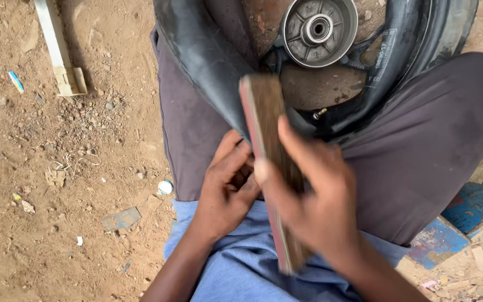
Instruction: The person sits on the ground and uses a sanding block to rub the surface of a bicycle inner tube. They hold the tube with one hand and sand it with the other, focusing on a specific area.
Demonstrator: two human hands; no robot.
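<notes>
My right hand grips a flat brown wooden block with a red edge, held lengthwise over my lap. Its far end lies on a black rubber inner tube that drapes over my left thigh. My left hand pinches the tube against my leg, just left of the block. A motorcycle wheel with a grey metal hub and black tyre stands between my knees. A small brass valve sticks out near the rim.
Dusty brown ground with pebbles and scraps spreads to the left. A white wooden strip lies at the upper left and a small white cap beside my leg. I sit on a chipped blue painted surface at the right.
</notes>
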